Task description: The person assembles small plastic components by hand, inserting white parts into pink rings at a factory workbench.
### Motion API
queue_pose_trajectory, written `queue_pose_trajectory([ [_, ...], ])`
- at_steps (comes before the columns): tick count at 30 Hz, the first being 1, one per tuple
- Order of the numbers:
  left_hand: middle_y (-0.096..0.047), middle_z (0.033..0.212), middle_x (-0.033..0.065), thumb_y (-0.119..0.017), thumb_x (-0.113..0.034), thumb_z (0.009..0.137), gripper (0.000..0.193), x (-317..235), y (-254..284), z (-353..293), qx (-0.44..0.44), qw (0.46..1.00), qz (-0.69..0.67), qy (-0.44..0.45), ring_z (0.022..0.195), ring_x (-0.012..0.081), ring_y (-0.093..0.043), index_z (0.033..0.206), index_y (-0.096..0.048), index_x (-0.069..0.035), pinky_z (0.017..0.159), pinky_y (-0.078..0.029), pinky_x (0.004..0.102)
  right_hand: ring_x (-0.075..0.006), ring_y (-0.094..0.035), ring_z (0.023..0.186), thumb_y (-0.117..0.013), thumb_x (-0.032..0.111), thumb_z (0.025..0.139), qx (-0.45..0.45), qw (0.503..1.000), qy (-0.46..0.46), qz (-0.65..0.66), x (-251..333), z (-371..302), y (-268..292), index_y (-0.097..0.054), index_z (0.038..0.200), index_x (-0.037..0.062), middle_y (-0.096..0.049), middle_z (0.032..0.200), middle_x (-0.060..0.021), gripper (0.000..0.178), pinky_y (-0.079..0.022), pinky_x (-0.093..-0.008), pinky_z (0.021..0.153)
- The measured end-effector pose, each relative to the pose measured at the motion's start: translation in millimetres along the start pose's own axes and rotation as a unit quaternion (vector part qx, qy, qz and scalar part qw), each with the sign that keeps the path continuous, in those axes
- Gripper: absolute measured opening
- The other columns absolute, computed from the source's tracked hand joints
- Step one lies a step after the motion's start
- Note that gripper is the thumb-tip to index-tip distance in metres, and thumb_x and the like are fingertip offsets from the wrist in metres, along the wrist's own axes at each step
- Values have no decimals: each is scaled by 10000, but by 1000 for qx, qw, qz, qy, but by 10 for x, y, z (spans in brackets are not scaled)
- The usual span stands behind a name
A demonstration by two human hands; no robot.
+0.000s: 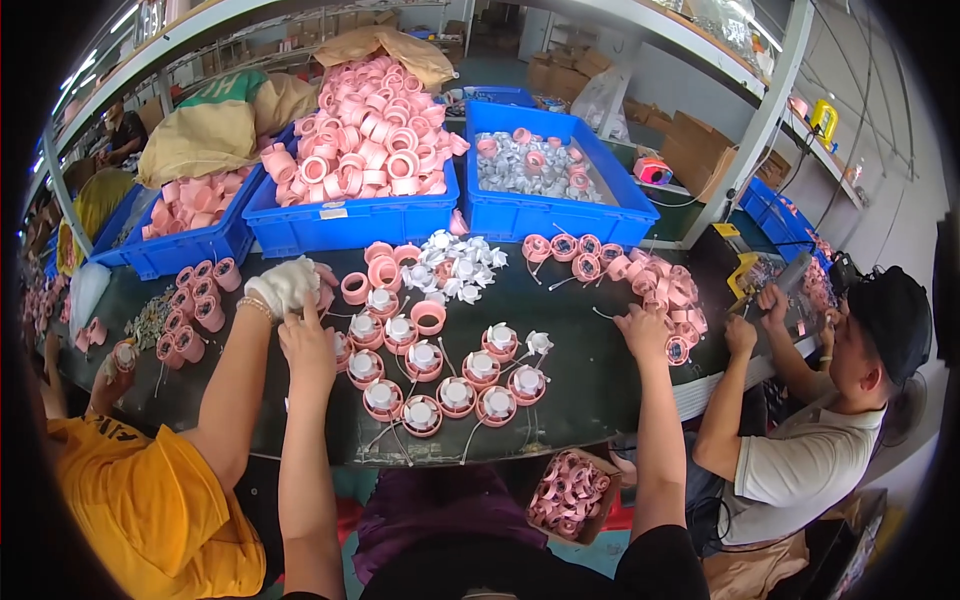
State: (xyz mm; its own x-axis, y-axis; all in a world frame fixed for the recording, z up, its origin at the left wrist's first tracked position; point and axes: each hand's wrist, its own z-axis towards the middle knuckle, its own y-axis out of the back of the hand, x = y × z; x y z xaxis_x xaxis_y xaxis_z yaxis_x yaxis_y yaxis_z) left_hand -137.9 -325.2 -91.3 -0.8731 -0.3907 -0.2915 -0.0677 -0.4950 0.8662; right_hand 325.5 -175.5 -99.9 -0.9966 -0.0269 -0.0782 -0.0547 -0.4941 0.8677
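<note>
smooth dark tabletop [585, 390], round pink plastic housings [681, 287], left hand [306, 345] and right hand [644, 332] near them, grips unclear

– What sort of place is this?
– A factory workshop. Look-alike units [457, 394] stand grouped on the dark bench [590, 405], just off centre toward seven o'clock.
– And the people?
– One co-worker [155, 500] at eight, another co-worker [800, 450] at four, both with hands out over the work.
– Supplies?
– In bulk: a blue bin [400, 212] heaped with pink rings [370, 130] at eleven, a second bin [560, 228] of pale parts [510, 178] at one, a sack [200, 145] at ten, cartons [695, 150] and a metal rack [758, 115] at two.
</note>
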Motion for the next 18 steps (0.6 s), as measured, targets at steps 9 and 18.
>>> queue_pose_trajectory([
  [9, -396, 1189, 215, -622, -119, 750, 629, 287, -23, 33, 52, 988, 111, 90, 1084, 364, -389, 1320, -357, -97, 882, -360, 505, -321, -558, 812, -742, 358, 639, 3, 960, 161, 229, 717, -201, 353, -579, 760, 31, -479, 857, -134, 385, -492, -396, 649],
  [18, -265, 1367, 255, -572, -232, 815, 596, 267, 17, 51, 75, 989, 86, 92, 1265, 440, -231, 1347, -326, -129, 949, -264, 628, -276, -574, 909, -656, 231, 683, 153, 918, 265, 253, 901, -132, 452, -614, 966, 122, -575, 927, -60, 307, -500, -400, 714],
])
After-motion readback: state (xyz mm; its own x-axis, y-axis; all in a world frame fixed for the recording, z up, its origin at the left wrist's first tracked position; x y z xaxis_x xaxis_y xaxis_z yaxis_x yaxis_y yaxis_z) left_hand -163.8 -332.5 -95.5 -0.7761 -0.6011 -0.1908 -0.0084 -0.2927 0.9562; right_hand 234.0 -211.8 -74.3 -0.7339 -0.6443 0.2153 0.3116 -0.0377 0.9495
